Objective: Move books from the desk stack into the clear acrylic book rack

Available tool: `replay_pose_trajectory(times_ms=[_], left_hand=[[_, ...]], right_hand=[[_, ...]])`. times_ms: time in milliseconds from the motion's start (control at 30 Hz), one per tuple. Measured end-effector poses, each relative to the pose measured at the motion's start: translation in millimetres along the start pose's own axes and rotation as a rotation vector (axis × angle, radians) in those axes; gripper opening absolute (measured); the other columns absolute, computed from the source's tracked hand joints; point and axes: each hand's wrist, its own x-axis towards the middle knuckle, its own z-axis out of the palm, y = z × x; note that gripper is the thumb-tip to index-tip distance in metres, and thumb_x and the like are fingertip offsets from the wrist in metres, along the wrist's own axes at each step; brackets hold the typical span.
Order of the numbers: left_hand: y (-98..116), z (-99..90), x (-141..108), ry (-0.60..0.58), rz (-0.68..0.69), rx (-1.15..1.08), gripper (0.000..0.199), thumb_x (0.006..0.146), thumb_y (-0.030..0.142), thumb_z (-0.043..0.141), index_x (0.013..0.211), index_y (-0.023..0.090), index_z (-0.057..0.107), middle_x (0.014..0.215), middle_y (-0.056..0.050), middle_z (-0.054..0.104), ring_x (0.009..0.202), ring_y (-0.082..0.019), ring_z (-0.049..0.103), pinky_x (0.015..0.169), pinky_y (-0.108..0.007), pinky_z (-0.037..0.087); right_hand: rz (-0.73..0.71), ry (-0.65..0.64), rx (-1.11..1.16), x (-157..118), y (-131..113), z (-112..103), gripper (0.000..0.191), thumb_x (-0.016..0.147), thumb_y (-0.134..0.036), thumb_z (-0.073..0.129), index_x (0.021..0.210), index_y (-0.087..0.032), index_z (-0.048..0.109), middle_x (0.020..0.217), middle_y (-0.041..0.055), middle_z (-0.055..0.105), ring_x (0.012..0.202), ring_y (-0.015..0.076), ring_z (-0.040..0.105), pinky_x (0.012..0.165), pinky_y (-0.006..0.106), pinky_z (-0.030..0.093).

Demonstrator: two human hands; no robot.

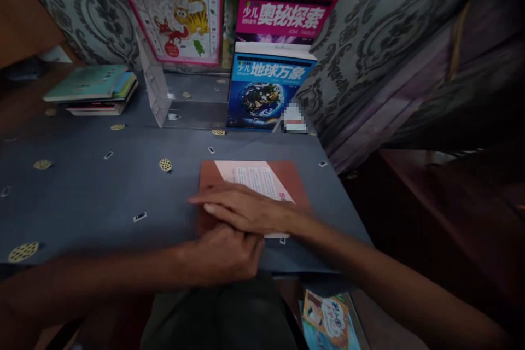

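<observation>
A reddish-brown book (301,188) with a pale printed panel lies on the table near its front edge. Stretched across the book, my right hand (246,206) rests flat, its fingers pointing left. Just below it, my left hand (227,256) is closed, with curled fingers at the book's near left corner and touching or almost touching the right hand. Whatever those fingers hold, if anything, is hidden. Both hands cover the lower left of the book.
Behind the book, a clear plastic rack (192,112) stands on the patterned tablecloth (90,186). Upright in it are a blue book (262,101), a pink book (283,16) and a pink-framed picture book (180,16). A book stack (94,87) lies left; another book (330,320) is below the table.
</observation>
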Motion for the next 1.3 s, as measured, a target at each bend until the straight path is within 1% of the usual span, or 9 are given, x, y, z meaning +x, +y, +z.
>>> replay_pose_trajectory(times_ms=[100, 200, 333, 467, 667, 867, 1100, 1233, 1300], left_hand=[[-0.1, -3.5, -0.3, 0.036, 0.001, 0.041, 0.034, 0.09, 0.008, 0.045, 0.111, 0.0, 0.07, 0.095, -0.018, 0.078, 0.077, -0.025, 0.075, 0.061, -0.034, 0.058], [-1.7, -4.1, -1.5, 0.047, 0.016, 0.064, 0.035, 0.092, 0.011, 0.045, 0.115, -0.001, 0.069, 0.113, -0.022, 0.075, 0.103, -0.031, 0.074, 0.081, -0.039, 0.061], [-2.3, -3.4, -3.4, 0.035, 0.024, 0.069, 0.035, 0.093, 0.014, 0.046, 0.116, 0.0, 0.068, 0.116, -0.023, 0.074, 0.109, -0.033, 0.072, 0.084, -0.041, 0.061], [0.3, -1.7, -4.4, 0.024, 0.022, 0.076, 0.036, 0.094, 0.014, 0.046, 0.12, -0.003, 0.066, 0.116, -0.025, 0.073, 0.11, -0.033, 0.072, 0.088, -0.041, 0.061], [2.2, 0.5, -5.6, 0.022, 0.038, 0.09, 0.037, 0.094, 0.011, 0.046, 0.123, -0.004, 0.063, 0.118, -0.027, 0.072, 0.112, -0.034, 0.071, 0.09, -0.043, 0.06], [2.2, -1.4, -4.1, -0.046, 0.011, 0.066, 0.038, 0.096, 0.016, 0.049, 0.129, -0.001, 0.06, 0.127, -0.026, 0.068, 0.117, -0.031, 0.068, 0.095, -0.039, 0.057], [1.6, -9.0, 4.5, -0.105, 0.009, 0.007, 0.052, 0.097, 0.011, 0.043, 0.148, 0.003, 0.04, 0.119, -0.028, 0.07, 0.108, -0.033, 0.071, 0.084, -0.043, 0.06], [-21.4, -18.7, 7.0, -0.214, -0.095, -0.224, 0.066, 0.087, 0.0, 0.044, 0.152, 0.003, 0.033, 0.105, -0.02, 0.073, 0.092, -0.027, 0.073, 0.068, -0.033, 0.059], [-35.2, -22.8, 5.0, -0.206, -0.207, -0.403, 0.072, 0.083, -0.001, 0.043, 0.153, 0.006, 0.031, 0.112, -0.017, 0.072, 0.096, -0.025, 0.072, 0.073, -0.032, 0.059]], right_hand=[[0.018, -0.097, 0.107, 21.8, 5.7, 6.9, 0.043, 0.108, -0.036, 0.035, 0.139, -0.02, 0.06, 0.14, 0.0053, 0.065, 0.133, 0.0188, 0.057, 0.116, 0.037, 0.041], [0.069, -0.036, 0.063, 33.3, 35.0, 2.4, 0.043, 0.107, -0.036, 0.039, 0.143, -0.019, 0.056, 0.148, 0.0084, 0.058, 0.142, 0.0209, 0.049, 0.12, 0.042, 0.036], [0.07, 0.091, 0.008, 31.8, 68.2, -6.1, 0.044, 0.106, -0.038, 0.038, 0.142, -0.02, 0.057, 0.153, 0.0091, 0.053, 0.146, 0.0218, 0.042, 0.122, 0.047, 0.033], [0.145, 0.222, -0.121, 2.3, 77.8, -11.7, 0.044, 0.106, -0.038, 0.037, 0.14, -0.023, 0.058, 0.154, 0.0084, 0.051, 0.146, 0.0237, 0.043, 0.12, 0.05, 0.036], [0.389, 0.352, -0.328, -67.8, 65.4, -11.9, 0.048, 0.105, -0.041, 0.035, 0.138, -0.015, 0.059, 0.155, 0.0156, 0.048, 0.148, 0.0282, 0.039, 0.121, 0.055, 0.034], [0.426, 0.412, -0.33, -108.8, 48.6, 0.4, 0.049, 0.105, -0.046, 0.034, 0.136, -0.018, 0.061, 0.154, 0.0135, 0.05, 0.147, 0.028, 0.042, 0.123, 0.056, 0.031], [0.499, 0.414, 0.0, -123.5, 33.8, -20.4, 0.059, 0.099, -0.066, 0.037, 0.126, -0.025, 0.07, 0.148, 0.007, 0.058, 0.145, 0.0294, 0.044, 0.124, 0.054, 0.028], [0.626, 0.585, 0.295, -133.4, 32.3, -32.5, 0.069, 0.092, -0.079, 0.035, 0.109, -0.028, 0.077, 0.124, 0.0065, 0.074, 0.129, 0.0317, 0.06, 0.12, 0.052, 0.035], [0.626, 0.663, 0.425, -138.4, 37.1, -33.2, 0.08, 0.086, -0.088, 0.031, 0.103, -0.026, 0.078, 0.114, 0.0091, 0.077, 0.123, 0.0336, 0.064, 0.115, 0.053, 0.042]])
